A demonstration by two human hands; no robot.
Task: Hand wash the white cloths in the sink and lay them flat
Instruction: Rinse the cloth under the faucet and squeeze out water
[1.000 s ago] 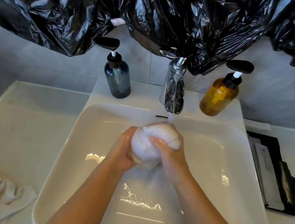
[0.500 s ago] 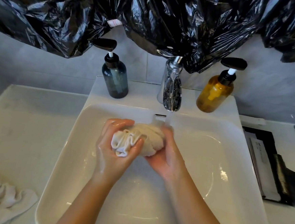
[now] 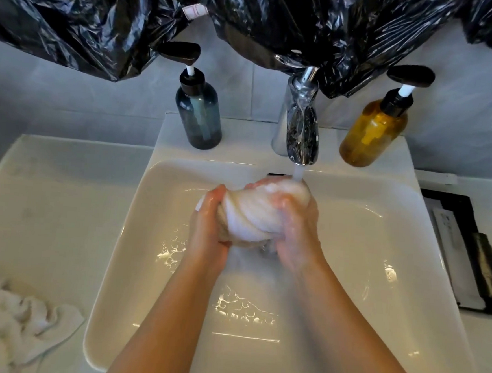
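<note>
A wet white cloth [image 3: 254, 213] is bunched into a ball over the middle of the white sink [image 3: 137, 207]. My left hand [image 3: 209, 227] grips its left side and my right hand [image 3: 294, 228] grips its right side, both with fingers curled round it. Water runs from the chrome tap [image 3: 301, 126] onto the cloth's top right. Another white cloth [image 3: 13, 321] lies crumpled on the counter at the lower left.
A dark blue pump bottle [image 3: 199, 115] stands left of the tap and an amber pump bottle [image 3: 374, 128] right of it. Black plastic sheeting [image 3: 281, 18] hangs over the wall above. A black tray [image 3: 463, 253] with paper lies on the counter at the right.
The cloth was squeezed in a ball, then loosened with its edge showing in my left hand; now both hands press it into a tight ball again under the running water.
</note>
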